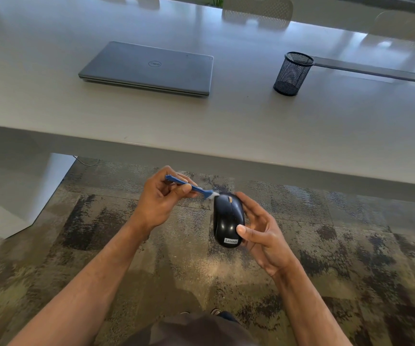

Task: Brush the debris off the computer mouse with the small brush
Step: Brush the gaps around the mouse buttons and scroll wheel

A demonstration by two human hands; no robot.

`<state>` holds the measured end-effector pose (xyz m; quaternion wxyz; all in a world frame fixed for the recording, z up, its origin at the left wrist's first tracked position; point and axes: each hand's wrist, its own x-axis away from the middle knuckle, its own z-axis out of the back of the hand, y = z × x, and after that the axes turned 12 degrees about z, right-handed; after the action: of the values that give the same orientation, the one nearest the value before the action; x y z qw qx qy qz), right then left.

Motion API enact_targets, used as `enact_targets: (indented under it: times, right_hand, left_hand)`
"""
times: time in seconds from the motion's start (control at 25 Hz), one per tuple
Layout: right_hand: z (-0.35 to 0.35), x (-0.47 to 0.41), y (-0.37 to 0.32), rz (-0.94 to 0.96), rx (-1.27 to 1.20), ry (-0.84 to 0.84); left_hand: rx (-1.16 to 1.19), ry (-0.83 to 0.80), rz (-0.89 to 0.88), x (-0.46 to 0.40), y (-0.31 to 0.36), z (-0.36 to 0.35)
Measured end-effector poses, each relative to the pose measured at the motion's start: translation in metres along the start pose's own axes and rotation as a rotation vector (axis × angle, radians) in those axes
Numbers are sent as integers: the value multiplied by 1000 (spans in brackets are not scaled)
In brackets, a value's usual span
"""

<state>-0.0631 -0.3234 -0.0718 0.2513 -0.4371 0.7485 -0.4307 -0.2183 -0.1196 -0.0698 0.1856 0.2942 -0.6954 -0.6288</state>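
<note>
One head view | computer mouse: glossy black, likely light, rigid, slippery; held off the tabletop, cradled at its flanks in right hand grip, thumb near its rear | small brush: blue, slim, stiff handle pinched by left hand; pale bristles touch mouse's front edge, just beyond right grip.
</note>
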Motion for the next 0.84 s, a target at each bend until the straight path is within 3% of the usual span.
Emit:
enact_targets:
  times: [0.4, 0.64, 0.84]
  right_hand:
    - [5, -16, -10, 31, -30, 148]
    - [3, -17, -8, 25, -40, 132]
    - [1, -19, -7, 26, -24, 123]
  left_hand:
    - [-79, -237, 14, 38, 10, -14]
    - [-49, 58, -17, 27, 21, -7]
    - [-133, -8, -30, 28, 19, -24]
